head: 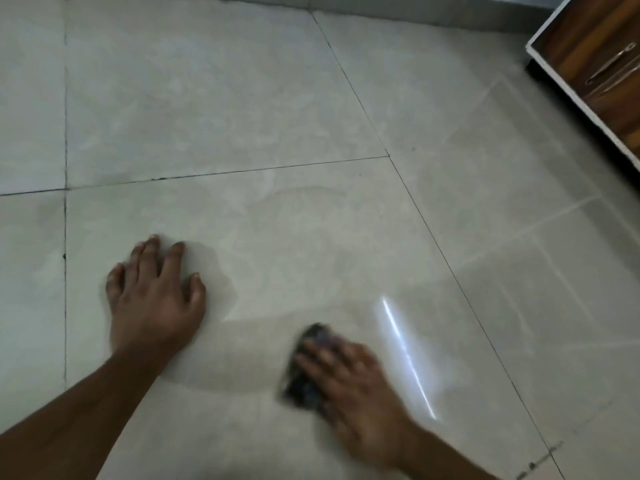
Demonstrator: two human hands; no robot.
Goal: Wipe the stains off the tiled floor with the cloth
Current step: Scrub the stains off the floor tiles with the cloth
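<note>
My right hand [353, 386] presses a dark, bunched cloth [304, 372] flat against the pale tiled floor [242, 98]; both are motion-blurred. The cloth shows only at the hand's left side, the rest hidden under the palm. My left hand [156, 296] rests flat on the same tile, fingers spread, holding nothing. A damp, slightly darker wiped patch [221, 362] curves between the two hands, and faint wipe arcs [304, 195] mark the tile further ahead.
A wooden cabinet with a white edge and metal handles [602, 67] stands at the top right. Dark grout lines [65, 237] divide the large tiles. A bright light streak [408, 355] reflects on the floor right of the cloth. A wall base [415, 8] runs along the top.
</note>
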